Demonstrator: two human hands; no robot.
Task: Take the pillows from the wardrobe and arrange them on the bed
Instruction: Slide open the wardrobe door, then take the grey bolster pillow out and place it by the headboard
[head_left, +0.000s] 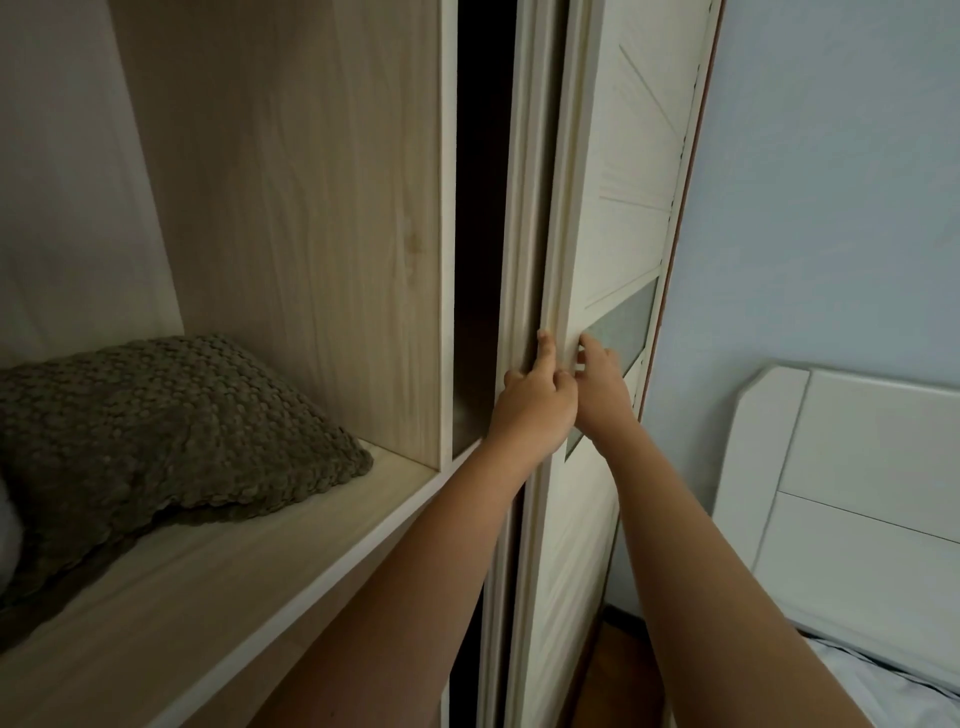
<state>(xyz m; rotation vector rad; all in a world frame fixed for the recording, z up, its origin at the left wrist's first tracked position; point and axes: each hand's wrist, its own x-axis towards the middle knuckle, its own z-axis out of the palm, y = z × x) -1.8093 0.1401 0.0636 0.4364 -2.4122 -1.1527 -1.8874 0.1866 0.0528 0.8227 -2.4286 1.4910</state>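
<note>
Head cam: left grip (530, 405) is curled round the edge of the sliding door (613, 208), right grip (602, 379) pressed flat on its face. Knit pillow (171, 431) sits on the wardrobe shelf (260, 551), by the front edge.

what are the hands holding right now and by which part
The left hand grips the sliding wardrobe door by its vertical edge; the right hand only presses fingers against the door's face.

Both arms stretch forward, hands touching — left grip (535, 405) curled on the door edge (555, 260), index finger straight up; right grip (602, 382) pressing flat beside it.
</note>
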